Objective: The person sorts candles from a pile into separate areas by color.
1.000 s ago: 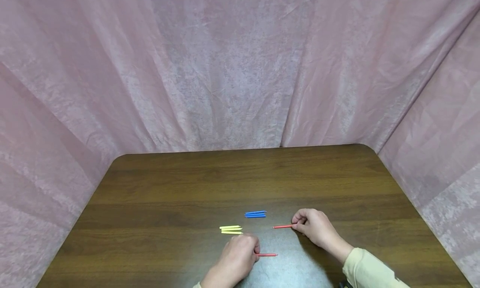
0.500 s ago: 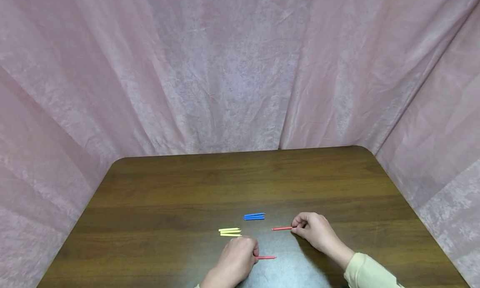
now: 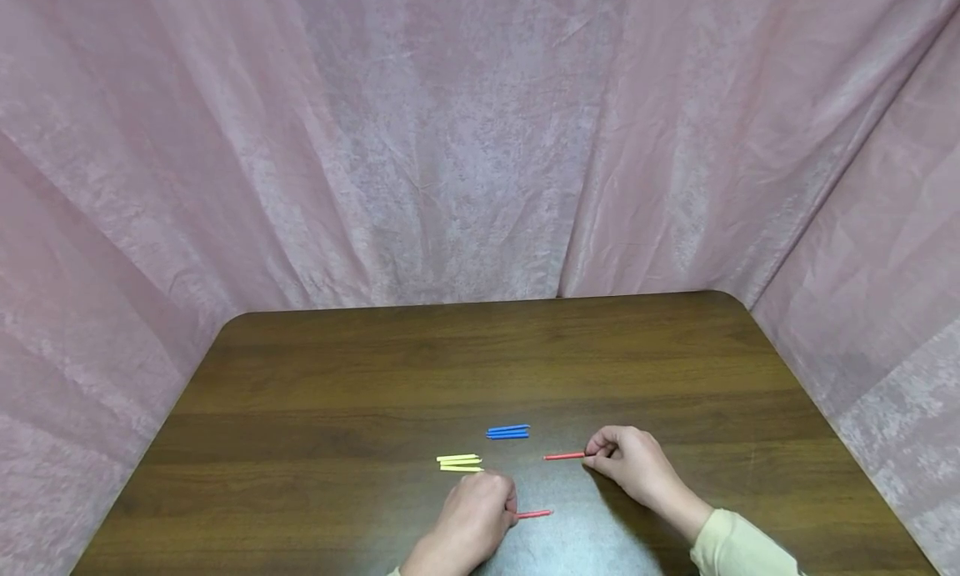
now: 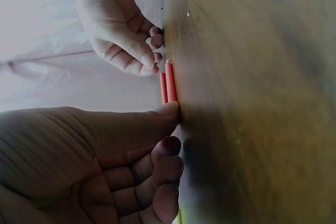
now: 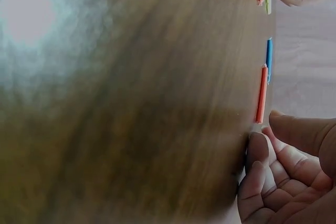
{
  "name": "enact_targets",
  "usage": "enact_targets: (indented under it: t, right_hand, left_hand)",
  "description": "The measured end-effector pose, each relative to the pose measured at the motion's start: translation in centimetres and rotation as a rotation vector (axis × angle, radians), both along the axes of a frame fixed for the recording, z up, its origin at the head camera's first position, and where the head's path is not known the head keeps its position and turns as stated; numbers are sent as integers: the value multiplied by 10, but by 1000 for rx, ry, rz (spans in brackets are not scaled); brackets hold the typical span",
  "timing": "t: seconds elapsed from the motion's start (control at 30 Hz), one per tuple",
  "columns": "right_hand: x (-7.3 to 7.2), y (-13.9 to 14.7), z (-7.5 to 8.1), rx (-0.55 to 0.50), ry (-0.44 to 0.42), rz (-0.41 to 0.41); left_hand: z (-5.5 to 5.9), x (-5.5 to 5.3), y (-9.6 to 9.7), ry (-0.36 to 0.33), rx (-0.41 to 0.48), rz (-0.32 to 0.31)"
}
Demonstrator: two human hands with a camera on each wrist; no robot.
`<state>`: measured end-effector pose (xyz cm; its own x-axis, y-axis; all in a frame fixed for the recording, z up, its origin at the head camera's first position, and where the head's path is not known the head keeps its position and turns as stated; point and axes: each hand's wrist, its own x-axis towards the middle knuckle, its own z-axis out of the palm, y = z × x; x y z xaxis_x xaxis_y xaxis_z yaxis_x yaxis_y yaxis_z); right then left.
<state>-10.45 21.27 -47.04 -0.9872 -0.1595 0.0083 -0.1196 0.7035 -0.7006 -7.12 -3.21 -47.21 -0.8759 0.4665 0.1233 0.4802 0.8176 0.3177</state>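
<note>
Between thumb and fingers, my left hand [image 3: 474,516] pinches a thin red candle [image 3: 536,514] low over the table, its wick end pointing right. A second red candle [image 3: 564,456] lies farther back, with its whole length showing in the right wrist view. At its right end is my right hand [image 3: 633,463], thumb [image 5: 294,129] and loosely bent fingers apart and nothing between them. Three yellow candles [image 3: 459,458] lie side by side just beyond my left hand, the nearest partly overlapped by it. Three blue candles [image 3: 508,433] sit close together behind, left of the second red one.
The brown wooden table [image 3: 337,376] has rounded far corners. Pink velvety curtains [image 3: 465,142] hang behind it and along both sides. A bright glare patch [image 3: 562,547] lies on the tabletop between the hands.
The red candle in my left hand has turned slightly, its wick end tipping away from me. My right hand stays by the other red candle. The head view has shifted a little.
</note>
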Motion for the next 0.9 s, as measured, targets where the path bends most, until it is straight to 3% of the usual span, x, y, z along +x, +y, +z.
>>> enact_targets:
  t: [0.43,0.7,0.9]
  right_hand:
    - [5,0,2,-9,-5,-21]
    - [12,1,2,-27,-1,-37]
    - [19,2,0,-53,-5,-47]
  left_hand:
    - [-2,-1,0,44,16,-8]
    - [1,-3,1,32,37,-14]
    - [3,-9,2,-7,113,-57]
